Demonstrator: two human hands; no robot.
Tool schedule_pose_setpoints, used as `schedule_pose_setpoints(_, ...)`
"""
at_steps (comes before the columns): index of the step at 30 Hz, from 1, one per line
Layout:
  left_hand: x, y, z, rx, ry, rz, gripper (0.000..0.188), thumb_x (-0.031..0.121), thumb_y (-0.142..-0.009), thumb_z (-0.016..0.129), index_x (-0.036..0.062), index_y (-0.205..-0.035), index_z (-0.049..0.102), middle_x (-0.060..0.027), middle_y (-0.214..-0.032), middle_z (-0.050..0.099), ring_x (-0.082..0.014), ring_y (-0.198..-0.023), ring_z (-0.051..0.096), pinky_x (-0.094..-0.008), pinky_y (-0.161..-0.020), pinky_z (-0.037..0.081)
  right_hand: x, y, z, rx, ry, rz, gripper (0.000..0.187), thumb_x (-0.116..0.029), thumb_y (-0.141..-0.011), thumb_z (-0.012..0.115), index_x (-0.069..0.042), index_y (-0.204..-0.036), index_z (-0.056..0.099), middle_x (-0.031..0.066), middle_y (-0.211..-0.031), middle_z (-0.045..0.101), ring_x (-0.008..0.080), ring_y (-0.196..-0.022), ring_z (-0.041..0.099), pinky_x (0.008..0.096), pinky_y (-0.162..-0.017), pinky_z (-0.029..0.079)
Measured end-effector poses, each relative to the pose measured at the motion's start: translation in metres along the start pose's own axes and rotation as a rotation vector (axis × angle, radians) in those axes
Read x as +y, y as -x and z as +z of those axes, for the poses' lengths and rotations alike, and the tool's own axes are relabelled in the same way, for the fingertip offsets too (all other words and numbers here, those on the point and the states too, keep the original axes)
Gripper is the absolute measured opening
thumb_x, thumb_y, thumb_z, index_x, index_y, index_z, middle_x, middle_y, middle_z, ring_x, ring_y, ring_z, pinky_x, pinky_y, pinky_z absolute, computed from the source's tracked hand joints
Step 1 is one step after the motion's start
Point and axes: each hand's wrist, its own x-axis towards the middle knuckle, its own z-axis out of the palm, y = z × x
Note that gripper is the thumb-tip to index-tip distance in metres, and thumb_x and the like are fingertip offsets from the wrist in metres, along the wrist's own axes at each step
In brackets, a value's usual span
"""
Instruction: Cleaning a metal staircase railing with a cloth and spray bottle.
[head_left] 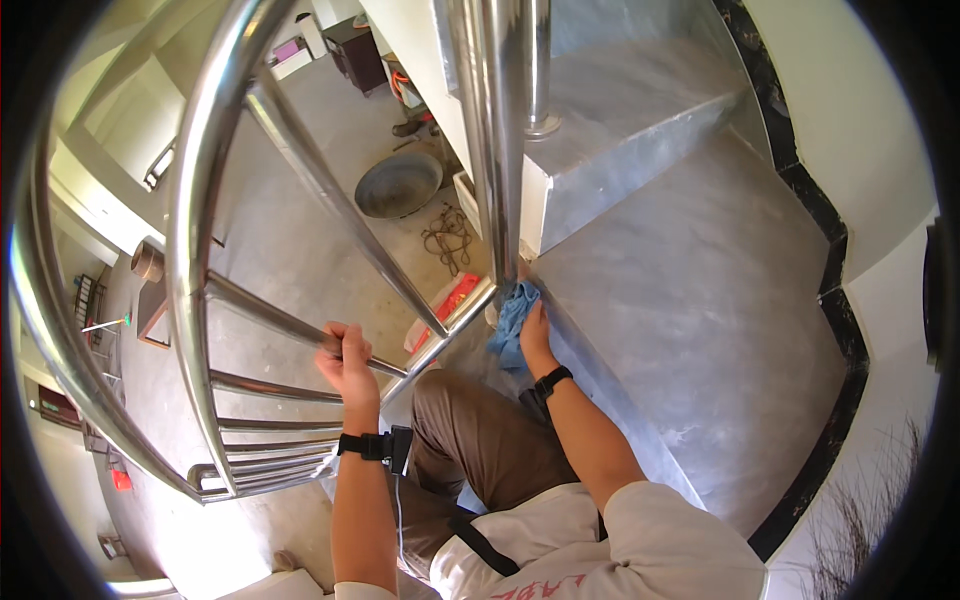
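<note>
My left hand (347,362) is wrapped round one thin metal bar (275,318) of the stair railing. In my right hand (536,338) is a blue cloth (515,320), bunched up and pressed near the foot of a thick shiny post (495,150), where the railing's bottom rail (455,335) meets it. The cloth hides part of that corner and some of my fingertips. Below the cloth runs the edge of a grey stair step (690,330).
A higher step (630,130) rises beyond the post. Through the railing, on the floor below, lie a large round pan (399,185), a tangled rope (447,238) and a red package (455,297). A black skirting band (845,330) follows the wall at right.
</note>
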Motion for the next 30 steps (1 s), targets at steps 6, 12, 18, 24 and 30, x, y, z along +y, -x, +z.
schedule_pose_setpoints(6,-0.011,-0.003,-0.022,0.007,-0.156,0.062,0.021,0.010,-0.094,0.067,0.0059,-0.077,0.054,0.0049,-0.064,0.047,-0.0037,-0.054,0.042,-0.0239,-0.049,0.031,-0.038,0.048,-0.002,-0.195,-0.431,0.307,0.050,-0.036,-0.105,0.044,-0.001,-0.138,0.052,0.0106,-0.132,0.060,0.0202,-0.121,0.055,0.0305,-0.104,0.041)
schedule_pose_setpoints(12,-0.014,0.011,-0.029,-0.041,-0.112,0.023,0.016,0.010,-0.092,0.069,0.0023,-0.101,0.058,-0.0013,-0.082,0.061,-0.0092,-0.074,0.056,-0.0242,-0.066,0.043,-0.145,0.104,-0.038,-0.241,-0.401,0.010,0.041,-0.020,-0.098,0.059,-0.002,-0.134,0.049,0.0055,-0.125,0.059,0.0163,-0.121,0.051,0.0311,-0.105,0.038)
schedule_pose_setpoints(18,0.007,0.091,-0.040,0.117,-0.503,0.132,0.055,0.013,-0.086,0.075,0.0023,-0.133,0.048,-0.0160,-0.102,0.069,-0.0277,-0.097,0.070,-0.0331,-0.085,0.055,-0.230,0.128,-0.054,-0.449,0.066,-0.881,0.055,-0.004,-0.086,0.062,0.001,-0.139,0.046,0.0153,-0.136,0.054,0.0289,-0.129,0.050,0.0384,-0.110,0.036)
schedule_pose_setpoints(24,-0.049,0.140,-0.118,0.170,-0.712,-0.088,0.037,0.016,-0.086,0.075,0.0050,-0.117,0.058,-0.0109,-0.075,0.070,-0.0224,-0.069,0.071,-0.0335,-0.065,0.056,-0.185,0.072,-0.013,-0.598,1.046,-1.370,0.072,-0.015,-0.065,0.075,0.005,-0.131,0.055,0.0201,-0.138,0.053,0.0349,-0.132,0.047,0.0422,-0.104,0.041)
schedule_pose_setpoints(30,-0.095,0.156,-0.146,0.268,-0.415,-0.484,0.021,0.021,-0.091,0.071,0.0021,-0.098,0.066,-0.0059,-0.069,0.068,-0.0121,-0.060,0.065,-0.0276,-0.054,0.049,-0.160,0.036,0.037,-0.733,0.925,-1.417,0.043,-0.026,-0.059,0.081,-0.009,-0.096,0.071,0.0141,-0.116,0.066,0.0302,-0.106,0.063,0.0417,-0.089,0.050)
